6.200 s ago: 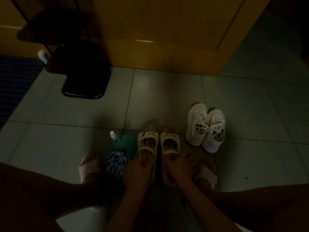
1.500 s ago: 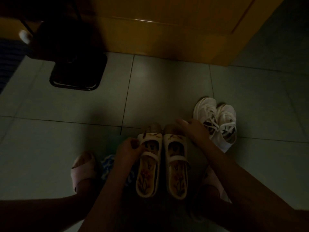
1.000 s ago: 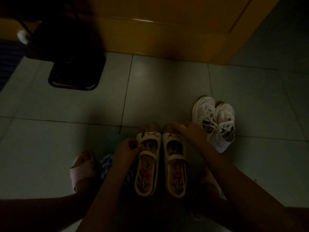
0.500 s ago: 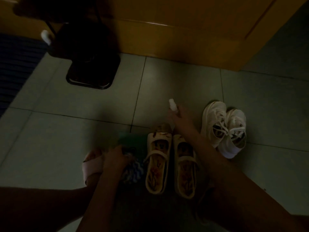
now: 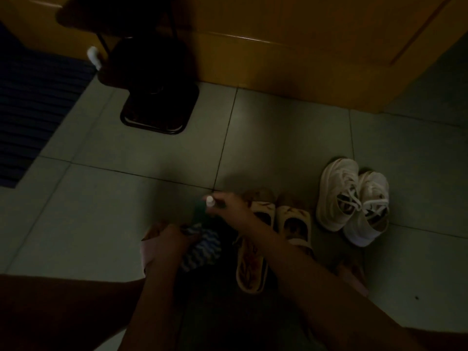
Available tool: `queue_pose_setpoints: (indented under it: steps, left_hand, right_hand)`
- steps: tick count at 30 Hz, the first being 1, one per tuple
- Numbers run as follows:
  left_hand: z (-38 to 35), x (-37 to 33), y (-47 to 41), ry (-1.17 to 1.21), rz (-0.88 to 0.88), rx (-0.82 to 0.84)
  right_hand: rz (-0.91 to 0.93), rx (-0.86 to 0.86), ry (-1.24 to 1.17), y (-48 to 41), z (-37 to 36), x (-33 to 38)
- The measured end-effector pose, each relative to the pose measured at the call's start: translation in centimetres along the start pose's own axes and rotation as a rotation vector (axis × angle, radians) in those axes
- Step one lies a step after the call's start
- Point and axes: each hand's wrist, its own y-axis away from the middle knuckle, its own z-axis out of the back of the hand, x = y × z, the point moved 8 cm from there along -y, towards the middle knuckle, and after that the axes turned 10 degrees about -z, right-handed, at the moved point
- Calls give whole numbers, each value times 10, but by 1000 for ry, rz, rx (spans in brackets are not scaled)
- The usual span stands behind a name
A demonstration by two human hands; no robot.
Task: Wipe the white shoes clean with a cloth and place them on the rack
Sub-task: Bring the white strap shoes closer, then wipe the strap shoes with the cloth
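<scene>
The pale tiled floor [image 5: 126,198] carries a pair of white sneakers [image 5: 352,201] at the right, cream strap shoes [image 5: 293,224] just beside them, a dark square stand base [image 5: 158,115] near the wooden door [image 5: 304,46], and a blue striped mat [image 5: 30,110] far left.

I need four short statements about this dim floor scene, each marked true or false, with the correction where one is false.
1. The left hand grips the blue-and-white striped cloth. True.
2. The pair of white lace-up sneakers stands right of the cream strap sandals. True.
3. The right hand holds one of the sneakers. False: it holds a small green bottle with a white cap.
4. The sneakers already sit on a rack. False: they stand on the grey tiled floor, apart from the dark stand.
</scene>
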Motion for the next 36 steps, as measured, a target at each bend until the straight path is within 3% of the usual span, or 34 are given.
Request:
queue_pose_setpoints:
  steps: [4, 9, 13, 17, 20, 24, 28, 32, 36]
  left_hand:
    - [21, 8, -3, 212, 49, -31]
    - [48, -5, -4, 401, -19, -113]
    - [75, -40, -3, 589, -132, -160]
    - [75, -99, -6, 730, -267, -184]
    - [52, -141, -8, 779, -305, -159]
    - [13, -164, -13, 928, -225, -35]
    - [-15, -153, -13, 858, -229, -62]
    - [-40, -121, 4, 531, -263, -162]
    - [-71, -95, 6, 437, -142, -46]
  right_hand:
    - [10, 4, 6, 1, -6, -2]
    - [14, 36, 49, 7, 1, -2]
    - [52, -118, -212, 29, 43, 14]
    - [108, -25, -430, 61, 72, 33]
    - [141, -40, -471, 69, 91, 29]
    - [22, -236, -572, 62, 119, -6]
    - [-96, -336, -568, 48, 138, -35]
    - [-87, -296, -558, 29, 146, -36]
    - [11, -252, -22, -1, 123, -26]
